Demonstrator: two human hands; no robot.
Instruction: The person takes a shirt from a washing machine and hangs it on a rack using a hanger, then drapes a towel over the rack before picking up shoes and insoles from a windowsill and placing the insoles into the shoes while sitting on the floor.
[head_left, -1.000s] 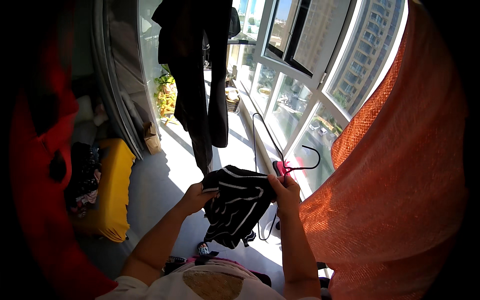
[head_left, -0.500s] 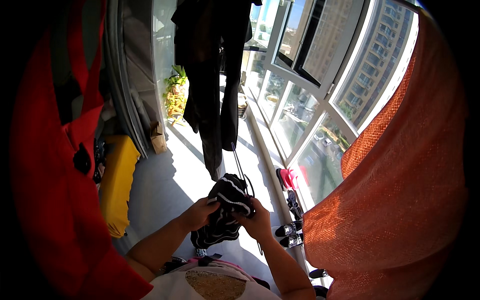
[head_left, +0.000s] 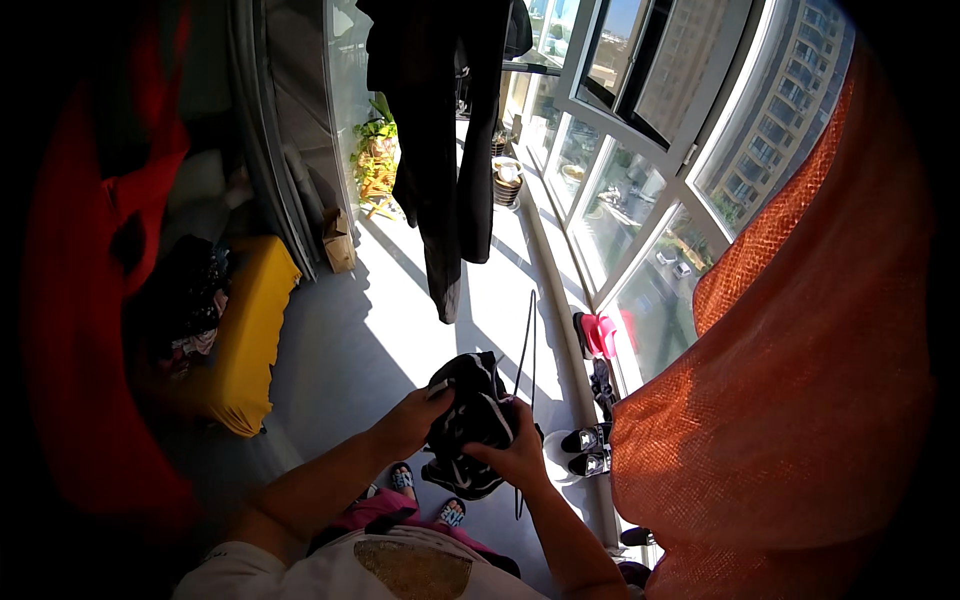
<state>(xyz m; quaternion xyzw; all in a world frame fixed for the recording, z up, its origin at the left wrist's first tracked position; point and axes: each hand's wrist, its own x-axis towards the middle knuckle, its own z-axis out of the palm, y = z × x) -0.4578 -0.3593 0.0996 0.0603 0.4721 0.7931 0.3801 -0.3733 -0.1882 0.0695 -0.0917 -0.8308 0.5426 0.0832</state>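
We see a big orange cloth (head_left: 800,400) hanging on our right side, and it fills most of that side. On our left a red cloth (head_left: 90,300) hangs in the dark. In front of us is a row of tall windows (head_left: 650,180) with bright sun coming in, and the grey floor (head_left: 340,340) shines below them. Dark clothes (head_left: 445,150) hang down from above in the middle. A yellow bin (head_left: 245,330) sits on the floor to the left. A green plant (head_left: 375,160) stands far off by the glass. Some shoes, pink (head_left: 600,335) and black (head_left: 590,445), lie along the window wall. Low in the middle we hold a black shirt with white stripes (head_left: 470,425), all bunched up into a ball. It sits right between our two hands, above our feet in sandals (head_left: 425,495). Our left hand (head_left: 410,420) grabs the left side of the shirt with its fingers closed on the cloth. Our right hand (head_left: 515,455) is pressed on the right side and holds it from below, fingers curled around it. A thin black wire (head_left: 527,350) stands up just beside the shirt and runs down past our right hand.
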